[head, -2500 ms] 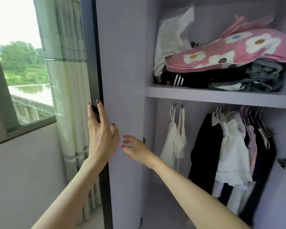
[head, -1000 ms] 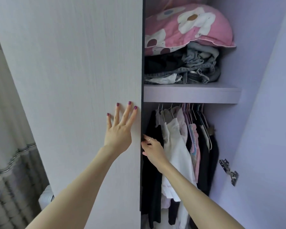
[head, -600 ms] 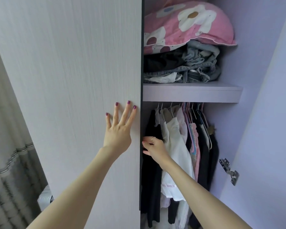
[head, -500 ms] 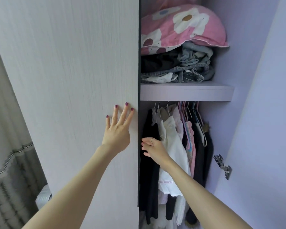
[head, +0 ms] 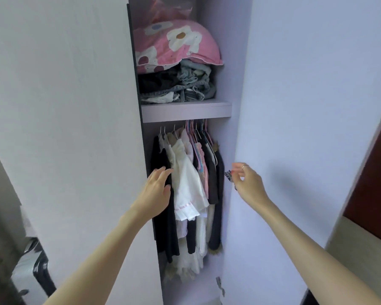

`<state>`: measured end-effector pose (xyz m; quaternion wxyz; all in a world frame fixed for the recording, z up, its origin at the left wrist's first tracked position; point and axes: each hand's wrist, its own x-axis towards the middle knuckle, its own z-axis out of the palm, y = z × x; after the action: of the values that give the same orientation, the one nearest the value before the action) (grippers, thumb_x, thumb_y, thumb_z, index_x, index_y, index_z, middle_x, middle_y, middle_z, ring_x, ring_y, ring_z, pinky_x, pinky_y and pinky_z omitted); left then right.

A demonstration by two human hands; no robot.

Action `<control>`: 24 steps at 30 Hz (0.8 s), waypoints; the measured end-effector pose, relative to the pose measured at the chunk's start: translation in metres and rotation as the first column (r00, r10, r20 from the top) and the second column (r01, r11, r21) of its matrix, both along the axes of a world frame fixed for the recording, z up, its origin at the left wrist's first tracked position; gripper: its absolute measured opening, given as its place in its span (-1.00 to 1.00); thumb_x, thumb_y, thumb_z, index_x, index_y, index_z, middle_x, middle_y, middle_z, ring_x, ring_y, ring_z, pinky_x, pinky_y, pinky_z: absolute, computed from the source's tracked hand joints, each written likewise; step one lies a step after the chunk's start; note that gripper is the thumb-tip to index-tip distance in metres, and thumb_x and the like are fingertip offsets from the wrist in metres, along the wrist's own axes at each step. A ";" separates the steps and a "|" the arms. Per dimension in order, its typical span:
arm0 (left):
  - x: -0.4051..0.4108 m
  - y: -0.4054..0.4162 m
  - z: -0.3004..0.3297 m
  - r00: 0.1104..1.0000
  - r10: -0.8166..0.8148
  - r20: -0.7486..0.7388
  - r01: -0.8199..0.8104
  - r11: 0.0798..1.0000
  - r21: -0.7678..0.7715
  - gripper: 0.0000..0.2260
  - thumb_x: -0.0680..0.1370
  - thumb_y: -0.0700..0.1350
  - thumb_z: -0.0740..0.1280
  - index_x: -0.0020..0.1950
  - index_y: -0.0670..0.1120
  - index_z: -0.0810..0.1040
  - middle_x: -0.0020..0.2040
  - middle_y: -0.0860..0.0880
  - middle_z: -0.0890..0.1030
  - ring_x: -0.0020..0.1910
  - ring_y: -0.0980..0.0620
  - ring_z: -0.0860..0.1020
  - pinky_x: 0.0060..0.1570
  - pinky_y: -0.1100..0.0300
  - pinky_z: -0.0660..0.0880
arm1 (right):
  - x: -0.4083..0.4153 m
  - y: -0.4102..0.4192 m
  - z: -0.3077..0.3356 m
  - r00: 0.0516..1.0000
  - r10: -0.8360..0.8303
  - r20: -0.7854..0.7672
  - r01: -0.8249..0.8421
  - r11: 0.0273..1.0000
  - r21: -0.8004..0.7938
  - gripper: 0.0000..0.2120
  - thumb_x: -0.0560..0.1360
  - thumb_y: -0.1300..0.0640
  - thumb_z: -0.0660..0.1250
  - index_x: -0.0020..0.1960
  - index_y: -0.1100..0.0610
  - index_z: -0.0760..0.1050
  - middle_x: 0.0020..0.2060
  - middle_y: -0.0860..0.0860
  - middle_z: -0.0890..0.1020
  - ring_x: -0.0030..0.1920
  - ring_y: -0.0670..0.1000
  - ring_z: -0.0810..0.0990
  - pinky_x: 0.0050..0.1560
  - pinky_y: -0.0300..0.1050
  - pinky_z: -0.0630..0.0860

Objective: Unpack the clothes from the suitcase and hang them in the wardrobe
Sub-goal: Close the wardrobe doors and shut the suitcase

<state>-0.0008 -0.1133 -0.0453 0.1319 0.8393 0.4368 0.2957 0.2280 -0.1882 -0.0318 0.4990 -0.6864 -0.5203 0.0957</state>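
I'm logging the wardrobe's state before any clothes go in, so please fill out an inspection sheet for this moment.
Surface: wardrobe shelf carries a pink flowered pillow on a pile of folded clothes.
Job's things: hanging clothes crowd the space under the shelf; a suitcase stands at lower left.
Clutter: nothing seen.
Hands: left hand open by the left door edge, against a black garment; right hand open near the hinge on the right door.
Cables: nothing seen.
Surroundings: dark red panel at far right.
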 end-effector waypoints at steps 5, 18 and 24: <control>0.054 -0.049 0.024 0.985 -0.162 0.054 0.161 0.987 0.024 -0.61 0.61 -0.26 0.09 0.45 -0.09 0.24 0.45 -0.04 0.26 0.44 0.02 0.20 0.28 0.40 0.06 | 0.039 -0.068 0.037 0.970 -0.218 0.111 0.166 0.920 0.354 -0.72 0.56 0.33 0.12 0.23 0.25 0.46 0.13 0.11 0.56 0.09 0.02 0.54 0.01 -0.36 0.36; 0.216 -0.136 0.065 0.898 -0.359 0.253 0.380 0.924 -0.038 -0.63 0.64 -0.15 0.07 0.46 0.01 0.24 0.45 0.04 0.28 0.41 0.04 0.28 0.33 0.30 0.18 | 0.163 -0.144 0.041 0.993 -0.085 -0.083 0.099 0.980 0.175 -0.82 0.61 0.10 0.07 0.20 -0.06 0.28 -0.31 -0.18 0.36 -0.36 -0.25 0.35 -0.22 -0.23 0.29; 0.237 -0.139 0.080 0.826 -0.393 0.404 0.435 0.900 -0.012 -0.60 0.63 -0.01 0.10 0.48 0.08 0.18 0.46 0.16 0.23 0.44 0.22 0.19 0.45 0.18 0.14 | 0.161 -0.145 0.019 0.946 0.249 -0.207 -0.190 0.945 0.265 -0.62 0.61 0.26 0.10 0.39 0.03 0.37 0.26 -0.11 0.54 0.26 -0.14 0.50 0.35 -0.08 0.38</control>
<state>0.2364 -0.2524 0.0344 0.3209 0.8295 0.2234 0.3989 0.3894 -0.3336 -0.0131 0.6236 -0.5414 -0.5383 0.1683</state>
